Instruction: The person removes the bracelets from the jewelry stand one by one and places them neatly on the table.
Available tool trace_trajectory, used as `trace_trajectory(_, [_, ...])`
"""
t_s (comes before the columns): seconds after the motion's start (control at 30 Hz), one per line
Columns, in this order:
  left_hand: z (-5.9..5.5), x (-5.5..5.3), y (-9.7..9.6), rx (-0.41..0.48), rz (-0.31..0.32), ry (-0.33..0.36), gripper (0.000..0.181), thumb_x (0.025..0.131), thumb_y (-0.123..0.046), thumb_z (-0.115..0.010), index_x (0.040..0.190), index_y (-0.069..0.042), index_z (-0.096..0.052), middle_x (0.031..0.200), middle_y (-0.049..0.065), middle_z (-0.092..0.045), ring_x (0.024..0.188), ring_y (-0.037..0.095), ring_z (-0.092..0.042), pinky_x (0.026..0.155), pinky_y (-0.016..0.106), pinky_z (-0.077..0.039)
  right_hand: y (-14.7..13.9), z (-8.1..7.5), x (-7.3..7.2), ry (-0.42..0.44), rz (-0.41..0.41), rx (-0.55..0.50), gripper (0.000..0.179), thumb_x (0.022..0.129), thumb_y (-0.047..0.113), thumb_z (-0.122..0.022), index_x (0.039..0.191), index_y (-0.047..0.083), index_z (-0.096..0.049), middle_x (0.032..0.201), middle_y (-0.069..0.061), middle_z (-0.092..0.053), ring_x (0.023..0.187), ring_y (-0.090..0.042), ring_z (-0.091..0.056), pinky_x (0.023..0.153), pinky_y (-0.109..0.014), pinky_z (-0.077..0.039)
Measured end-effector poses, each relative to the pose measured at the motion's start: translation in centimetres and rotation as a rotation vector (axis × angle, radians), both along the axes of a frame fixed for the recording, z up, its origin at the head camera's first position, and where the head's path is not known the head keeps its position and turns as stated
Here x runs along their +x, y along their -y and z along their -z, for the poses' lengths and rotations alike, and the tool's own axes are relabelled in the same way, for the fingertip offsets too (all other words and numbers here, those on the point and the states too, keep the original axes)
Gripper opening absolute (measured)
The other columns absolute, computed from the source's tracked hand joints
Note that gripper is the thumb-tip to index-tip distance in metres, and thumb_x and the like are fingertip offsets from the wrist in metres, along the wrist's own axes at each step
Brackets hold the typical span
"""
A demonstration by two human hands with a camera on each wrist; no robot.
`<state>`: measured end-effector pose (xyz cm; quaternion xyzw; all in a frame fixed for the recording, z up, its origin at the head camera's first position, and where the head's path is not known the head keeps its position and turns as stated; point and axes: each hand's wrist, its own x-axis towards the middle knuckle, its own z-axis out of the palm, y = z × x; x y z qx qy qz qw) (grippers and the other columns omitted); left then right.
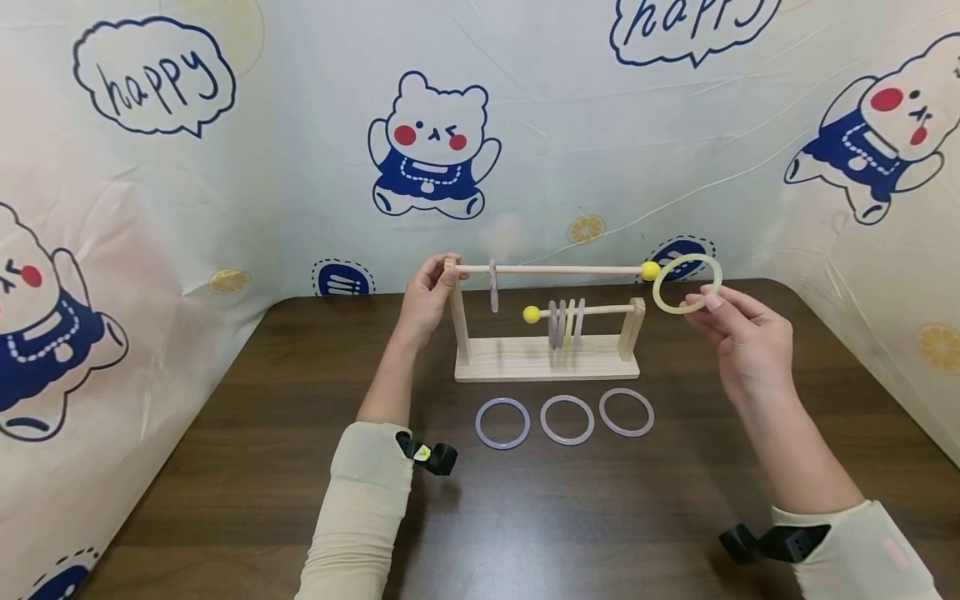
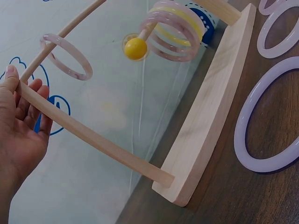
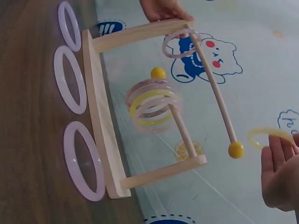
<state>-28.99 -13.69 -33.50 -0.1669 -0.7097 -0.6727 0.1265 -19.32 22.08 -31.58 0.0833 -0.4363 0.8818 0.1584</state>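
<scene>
Head view: my right fingers (image 1: 726, 312) pinch a glossy pale-yellow ring (image 1: 657, 289) right of a yellow ball (image 1: 650, 271); my left fingers (image 1: 433, 271) grip a pale wooden post (image 1: 459, 325).

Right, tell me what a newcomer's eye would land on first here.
Likely the pale yellow ring, pinched in the right hand near the yellow ball at the end of the upper rod. Next, the wooden stand on the table, its lower rod carrying a cluster of rings and its left post gripped at the top by the left hand. Then the central winking bear on the backdrop behind.
</scene>
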Motion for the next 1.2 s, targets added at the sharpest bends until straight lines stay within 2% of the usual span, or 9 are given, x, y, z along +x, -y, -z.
trace_trajectory(0.1, [0.0, 0.0, 0.0, -0.003, 0.001, 0.004, 0.038, 0.093, -0.024, -0.051, 0.118, 0.004, -0.052, 0.095, -0.002, -0.059, 0.095, 0.014, -0.054, 0.086, 0.029, -0.039, -0.7, 0.4, 0.2, 0.016, -0.160, -0.128, 0.015, 0.087, -0.012, -0.054, 0.093, -0.011, -0.068, 0.082, -0.021, -0.068, 0.075, -0.028, -0.068, 0.073, -0.036, -0.052])
trace_trajectory(0.23, [-0.1, 0.0, -0.1, 0.000, 0.003, 0.005, 0.036, 0.094, -0.021, -0.050, 0.119, 0.005, -0.052, 0.094, -0.002, -0.059, 0.095, 0.014, -0.055, 0.086, 0.029, -0.040, -1.3, 1.1, 0.3, 0.055, -0.255, -0.195, 0.019, 0.090, -0.012, -0.048, 0.091, -0.011, -0.067, 0.082, -0.022, -0.067, 0.075, -0.030, -0.068, 0.074, -0.038, -0.052])
trace_trajectory(0.47, [0.1, -0.1, -0.1, -0.005, -0.001, 0.010, 0.034, 0.094, -0.020, -0.051, 0.118, 0.004, -0.052, 0.095, -0.002, -0.058, 0.095, 0.014, -0.055, 0.086, 0.029, -0.040, -2.0, 2.1, 0.6, 0.092, -0.295, -0.230, 0.023, 0.092, -0.011, -0.044, 0.090, -0.011, -0.067, 0.082, -0.022, -0.067, 0.077, -0.029, -0.067, 0.075, -0.038, -0.051])
trace_trajectory(0.73, [0.2, 0.0, -0.1, -0.006, 0.002, 0.008, 0.035, 0.094, -0.021, -0.051, 0.118, 0.004, -0.053, 0.097, 0.002, -0.059, 0.095, 0.015, -0.055, 0.087, 0.030, -0.040, -3.1, 3.4, 0.9, 0.114, -0.346, -0.159, 0.025, 0.094, -0.009, -0.042, 0.091, -0.010, -0.067, 0.085, -0.021, -0.068, 0.082, -0.028, -0.067, 0.078, -0.037, -0.051])
trace_trajectory(0.97, [0.0, 0.0, -0.1, 0.005, 0.003, 0.014, 0.039, 0.092, -0.024, -0.051, 0.118, 0.004, -0.052, 0.095, -0.001, -0.059, 0.096, 0.015, -0.054, 0.089, 0.030, -0.039, -4.0, 3.7, 1.4, 0.137, -0.366, -0.122, 0.027, 0.095, -0.008, -0.041, 0.094, -0.010, -0.068, 0.087, -0.020, -0.068, 0.082, -0.028, -0.067, 0.077, -0.036, -0.051])
trace_trajectory(1.2, [-0.1, -0.1, 0.0, 0.007, 0.008, 0.017, 0.037, 0.093, -0.021, -0.049, 0.119, 0.006, -0.051, 0.096, 0.003, -0.060, 0.097, 0.014, -0.054, 0.089, 0.029, -0.038, -4.8, 4.1, 1.7, 0.201, -0.398, -0.123, 0.028, 0.095, -0.008, -0.040, 0.093, -0.010, -0.068, 0.088, -0.020, -0.068, 0.082, -0.030, -0.067, 0.078, -0.037, -0.051])
